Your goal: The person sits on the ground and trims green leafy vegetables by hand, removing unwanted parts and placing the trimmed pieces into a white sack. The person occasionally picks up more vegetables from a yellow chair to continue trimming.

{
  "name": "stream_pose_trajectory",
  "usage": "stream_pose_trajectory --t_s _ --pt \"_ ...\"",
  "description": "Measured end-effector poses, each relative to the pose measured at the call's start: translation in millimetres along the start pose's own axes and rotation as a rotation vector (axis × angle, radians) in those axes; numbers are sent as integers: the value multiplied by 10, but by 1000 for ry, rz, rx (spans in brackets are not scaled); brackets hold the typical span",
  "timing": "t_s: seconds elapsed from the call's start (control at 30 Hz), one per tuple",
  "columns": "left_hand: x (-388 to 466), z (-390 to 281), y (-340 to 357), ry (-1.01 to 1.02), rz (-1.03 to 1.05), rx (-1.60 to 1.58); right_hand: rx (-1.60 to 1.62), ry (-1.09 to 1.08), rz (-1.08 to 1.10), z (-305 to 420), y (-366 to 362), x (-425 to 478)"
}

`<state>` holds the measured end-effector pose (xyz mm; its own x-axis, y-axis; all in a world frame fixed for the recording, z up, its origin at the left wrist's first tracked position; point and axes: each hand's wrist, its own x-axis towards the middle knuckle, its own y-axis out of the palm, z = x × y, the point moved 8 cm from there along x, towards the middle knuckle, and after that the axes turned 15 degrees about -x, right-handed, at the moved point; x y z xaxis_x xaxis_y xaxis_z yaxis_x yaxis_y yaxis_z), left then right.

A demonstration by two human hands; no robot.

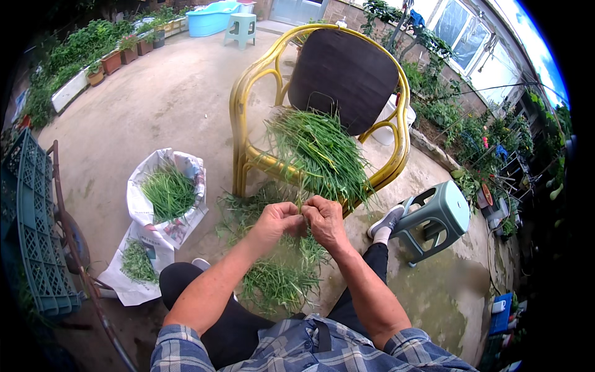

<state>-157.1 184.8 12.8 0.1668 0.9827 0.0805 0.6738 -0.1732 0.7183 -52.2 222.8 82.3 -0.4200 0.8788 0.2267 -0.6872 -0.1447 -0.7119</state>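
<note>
My left hand (281, 220) and my right hand (324, 220) meet fingertip to fingertip, pinching a thin stalk of greens between them. Just beyond them, a heap of long green grass-like leaves (320, 153) lies on the seat of a yellow cane armchair (241, 135) with a dark back cushion (344, 76). Below my hands, loose greens (279, 283) are scattered on the ground between my legs. To the left, a white bag (144, 204) with its top folded open holds thin green leaves (168, 193). Nearer me, smaller leafy greens (138, 261) rest on a white sheet (125, 293).
A grey-green plastic stool (453, 209) stands by my right foot. At the far left are a green plastic crate (39, 228) and a rusty metal bar (62, 214). Potted plants (111, 61), a blue tub (209, 19) and another stool (241, 29) stand farther back.
</note>
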Motion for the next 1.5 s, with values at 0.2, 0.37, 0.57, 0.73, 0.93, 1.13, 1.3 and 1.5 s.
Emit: stream_pose_trajectory --t_s 0.2,0.37,0.57,0.73,0.93,1.13,1.3,1.5 --pt "-17 -22 9 -10 -21 -25 246 161 116 -162 118 -5" --pt "-5 25 -85 -24 -70 -8 356 206 126 -290 129 46" --pt "-17 37 -175 -28 -161 37 747 435 207 -385 191 5" --pt "-23 49 -241 -28 -198 91 1082 553 234 -459 184 -36" --pt "-16 10 -243 -35 -225 145 1328 529 266 -467 41 -43" --pt "-9 -8 -340 -25 -279 186 1533 428 269 -451 -249 -38" --pt "-83 -49 -547 -2 -432 126 1493 314 121 -395 -713 -41" --pt "-21 -177 -514 92 -241 -390 573 251 77 -652 -663 -243"
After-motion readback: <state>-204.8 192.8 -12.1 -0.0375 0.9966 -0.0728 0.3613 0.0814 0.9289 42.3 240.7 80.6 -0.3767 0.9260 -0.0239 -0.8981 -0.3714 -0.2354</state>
